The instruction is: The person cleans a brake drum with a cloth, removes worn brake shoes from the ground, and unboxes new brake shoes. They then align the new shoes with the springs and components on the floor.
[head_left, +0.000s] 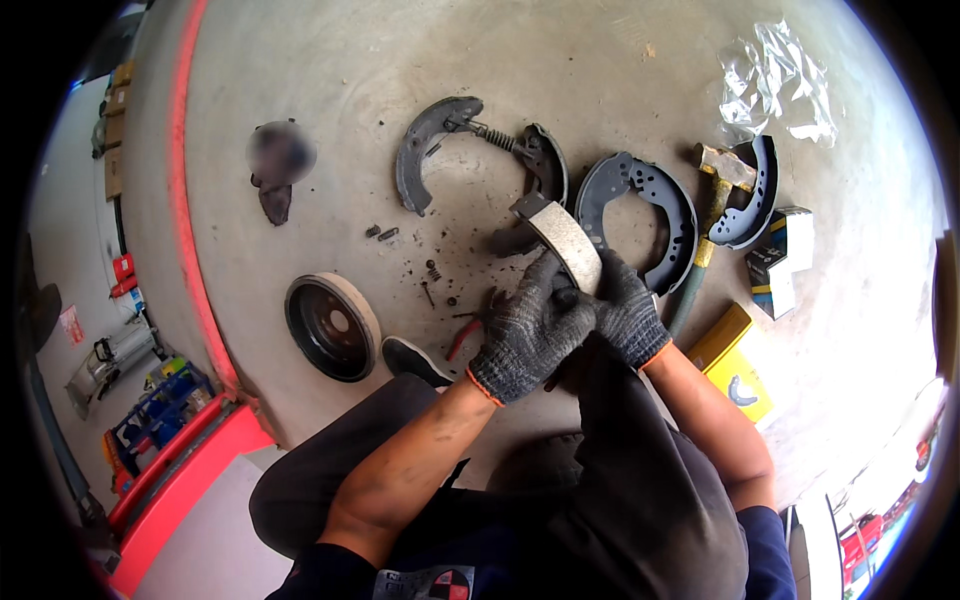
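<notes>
Right now both hands wear dark grey knit gloves, and their fingers [556,290] are curled shut around one curved brake shoe [566,240] with a pale, worn lining. The left hand [527,335] grips the near end from the left, and the right hand [628,315] grips it from the right, so both hands touch it and neither one is closer. The brake shoe sticks out past the fingers, up and a little to the left, away from the person, and that is the way its long side runs. Its far tip ends near a pair of old dark shoes [470,150] that lie on the concrete floor [350,60], joined by a coil spring [497,136]. Just to the right lies another dark, round pair of shoes [645,205], very close to the right hand. Farther right a hammer [712,200] with a yellow and green handle lies across one more curved shoe [757,200]. A small box [782,258] and a yellow box [735,365] sit beside it, and a crumpled clear plastic bag [775,80] lies farther up. To the left of the hands, red-handled pliers [463,335] lie on the floor, next to the person's dark shoe [415,360]. Small springs [382,233] and bits of black dirt are scattered around. A round brake drum [332,326] sits well to the left. Nothing lies between the hands and the brake shoe they hold.
</notes>
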The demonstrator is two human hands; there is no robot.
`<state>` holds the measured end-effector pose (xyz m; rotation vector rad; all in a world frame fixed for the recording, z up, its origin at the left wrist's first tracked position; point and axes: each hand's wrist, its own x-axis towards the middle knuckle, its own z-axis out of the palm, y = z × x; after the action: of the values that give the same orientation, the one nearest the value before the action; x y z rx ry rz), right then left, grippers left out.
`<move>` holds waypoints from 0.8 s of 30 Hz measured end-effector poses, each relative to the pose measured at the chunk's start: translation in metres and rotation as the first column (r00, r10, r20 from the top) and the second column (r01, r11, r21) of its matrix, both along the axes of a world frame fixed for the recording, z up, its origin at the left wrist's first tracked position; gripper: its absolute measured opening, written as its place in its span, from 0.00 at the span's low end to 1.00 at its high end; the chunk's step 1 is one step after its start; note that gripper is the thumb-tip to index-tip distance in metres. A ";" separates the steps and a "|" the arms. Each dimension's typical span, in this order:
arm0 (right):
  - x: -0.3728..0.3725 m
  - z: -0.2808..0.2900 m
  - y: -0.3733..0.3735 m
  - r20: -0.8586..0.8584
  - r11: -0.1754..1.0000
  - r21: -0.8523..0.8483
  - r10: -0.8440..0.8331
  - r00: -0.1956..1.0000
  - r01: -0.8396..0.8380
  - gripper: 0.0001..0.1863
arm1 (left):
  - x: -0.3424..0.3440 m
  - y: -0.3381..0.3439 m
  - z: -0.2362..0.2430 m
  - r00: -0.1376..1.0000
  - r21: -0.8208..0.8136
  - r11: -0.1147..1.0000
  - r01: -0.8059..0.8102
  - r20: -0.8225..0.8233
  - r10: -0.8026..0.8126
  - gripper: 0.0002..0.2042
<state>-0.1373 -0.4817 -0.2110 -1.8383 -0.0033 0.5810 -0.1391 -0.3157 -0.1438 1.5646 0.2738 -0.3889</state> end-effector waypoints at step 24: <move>0.000 0.014 -0.017 -0.826 0.387 0.509 -0.032 0.563 0.769 0.21 | 0.051 0.050 -0.086 0.819 0.859 0.190 0.475 -0.353 -0.452 0.33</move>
<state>-0.1371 -0.4990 -0.1966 -0.4404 0.6462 0.6851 -0.0880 -0.2653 -0.2299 2.8573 -0.0338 -0.8304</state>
